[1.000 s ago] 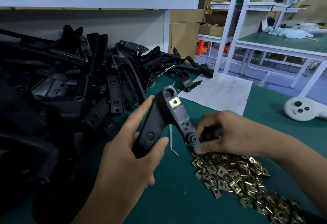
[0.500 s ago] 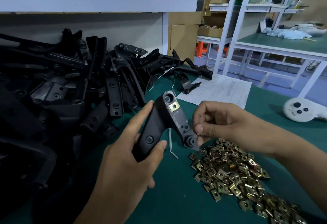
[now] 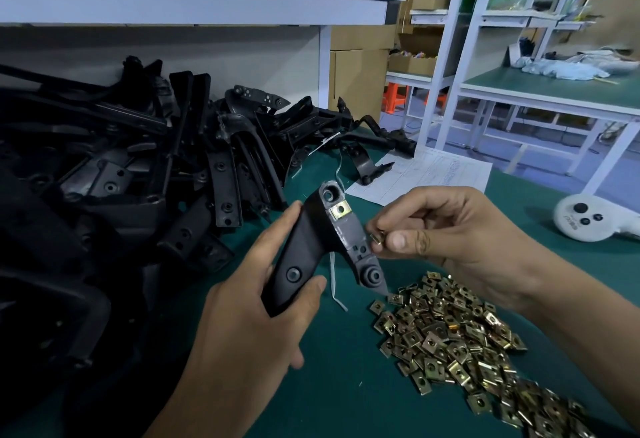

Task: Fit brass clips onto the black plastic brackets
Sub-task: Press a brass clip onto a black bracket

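Here, at the centre of the frame, the left hand (image 3: 242, 330) is gripping the black bracket (image 3: 325, 247), one clip (image 3: 340, 210) already seated, while the right hand (image 3: 450, 240) is pinching a second brass clip (image 3: 376, 239) beside its lower slot, which likely needs aligning and pushing on.

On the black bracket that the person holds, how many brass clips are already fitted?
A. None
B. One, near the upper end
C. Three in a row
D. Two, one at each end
B: the black bracket in the left hand carries a single fitted clip near its upper hole, while the right hand pinches a second clip beside the bracket's lower arm, not yet seated.
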`<state>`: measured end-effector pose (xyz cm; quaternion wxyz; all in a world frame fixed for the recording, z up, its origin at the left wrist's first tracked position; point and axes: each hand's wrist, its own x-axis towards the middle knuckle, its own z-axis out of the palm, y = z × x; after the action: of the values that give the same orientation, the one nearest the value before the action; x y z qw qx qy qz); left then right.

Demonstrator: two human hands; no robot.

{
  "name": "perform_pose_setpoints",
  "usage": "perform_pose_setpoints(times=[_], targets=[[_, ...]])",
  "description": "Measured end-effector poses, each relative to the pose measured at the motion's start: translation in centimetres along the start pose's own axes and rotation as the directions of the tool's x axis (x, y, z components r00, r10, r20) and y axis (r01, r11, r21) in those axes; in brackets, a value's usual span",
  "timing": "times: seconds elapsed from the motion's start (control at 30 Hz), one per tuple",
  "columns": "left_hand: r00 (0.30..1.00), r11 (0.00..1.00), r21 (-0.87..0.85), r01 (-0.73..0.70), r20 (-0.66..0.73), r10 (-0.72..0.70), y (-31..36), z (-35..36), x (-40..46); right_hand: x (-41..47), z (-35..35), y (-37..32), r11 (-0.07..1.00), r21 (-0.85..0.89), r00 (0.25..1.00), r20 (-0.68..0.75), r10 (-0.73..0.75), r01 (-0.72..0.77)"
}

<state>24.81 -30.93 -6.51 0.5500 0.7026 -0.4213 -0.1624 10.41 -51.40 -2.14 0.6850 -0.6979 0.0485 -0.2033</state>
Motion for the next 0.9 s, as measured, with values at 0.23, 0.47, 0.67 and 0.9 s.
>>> perform_pose_setpoints(times=[0.23,0.47,0.67,0.9], targets=[[1.0,0.999,0.032,-0.016,0.004,0.016,0.0,0.09,-0.09,-0.03,0.55,0.05,0.999,-0.039,0.999,0.033,-0.019,0.021],[1.0,0.999,0.033,-0.016,-0.001,0.016,-0.24,0.17,-0.01,0.04,0.58,0.26,0.999,-0.039,0.999,0.033,-0.031,0.032],[1.0,0.999,0.042,-0.026,0.013,0.025,-0.3,0.11,-0.07,0.05,0.71,0.51,0.998,-0.04,0.998,0.043,-0.043,0.045],[0.999,1.0,0.011,-0.027,0.036,0.027,-0.28,0.15,-0.08,0.06,0.25,0.46,0.999,0.006,0.998,0.058,-0.037,0.036]])
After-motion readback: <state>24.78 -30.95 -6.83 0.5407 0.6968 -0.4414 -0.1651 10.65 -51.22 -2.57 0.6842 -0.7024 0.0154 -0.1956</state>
